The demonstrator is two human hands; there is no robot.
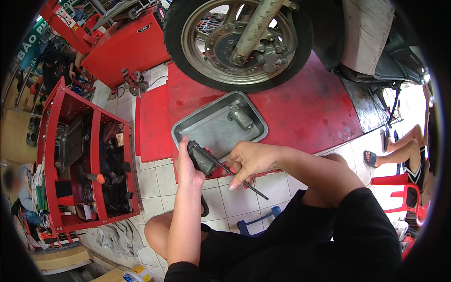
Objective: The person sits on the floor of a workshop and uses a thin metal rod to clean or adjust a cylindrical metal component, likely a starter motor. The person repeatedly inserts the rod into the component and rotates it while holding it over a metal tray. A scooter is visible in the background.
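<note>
My left hand (186, 167) is wrapped round a dark, grimy metal cylinder (201, 157), which looks like a small motor, held over the near edge of the tray. A thin dark rod (256, 190) slants across from the cylinder toward my lap. My right hand (253, 160) pinches this rod near its middle, fingers bent; whether the rod's far end touches the cylinder, I cannot tell. In the grey metal tray (197, 123) lies a similar metal motor (241, 117), tilted at the right side. Both hands are just in front of the tray.
The tray rests on a red platform (300, 113) beneath a motorbike's front wheel (171, 42). At left stands a red tool cart (96, 141) with shelves. A blue stool (242, 228) is below my hands. Another person's legs (399, 150) and a red chair (399, 181) are at right.
</note>
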